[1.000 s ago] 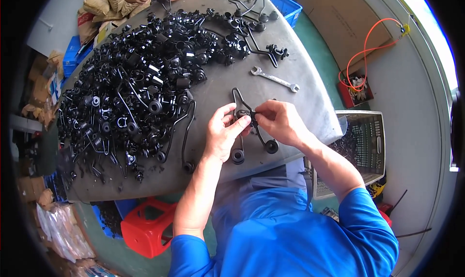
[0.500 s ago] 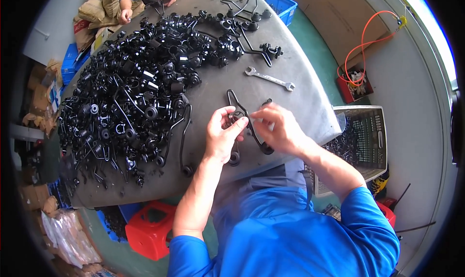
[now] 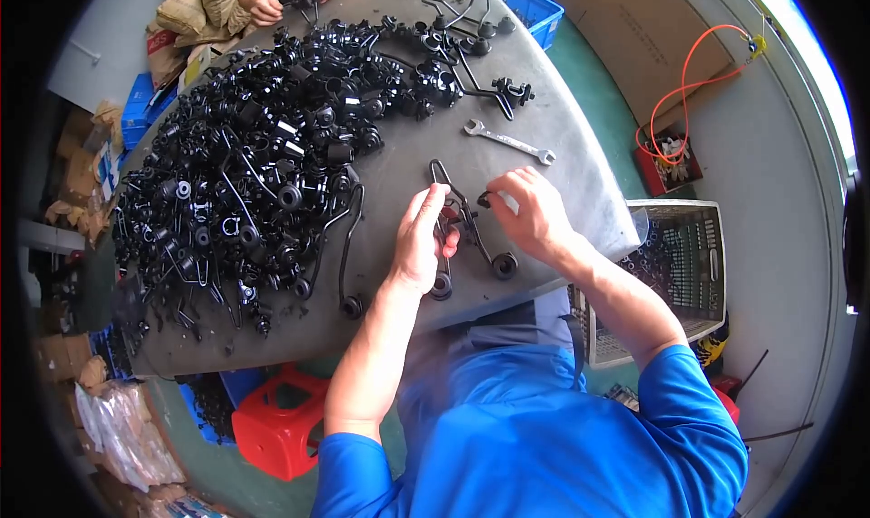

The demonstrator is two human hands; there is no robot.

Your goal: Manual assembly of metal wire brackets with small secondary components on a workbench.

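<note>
A grey surface [image 3: 580, 201] is flanked at the near right by a grey plastic crate [image 3: 710, 246] and at the near left by a red stool [image 3: 272, 441]. Its left half is covered by a heap of black metal parts [image 3: 263, 146]. At the near edge, between the two hands, a bent black rod [image 3: 468, 212] is seen, its loop pointed far and its two round ends near. Its left leg is touched by the left hand [image 3: 419, 246]; whether the fingers are closed on it cannot be told. A small dark part [image 3: 485, 199] is pinched by the fingers of the right hand [image 3: 533, 212], just right of the rod. Farther off, a wrench [image 3: 509, 143] is laid flat.
</note>
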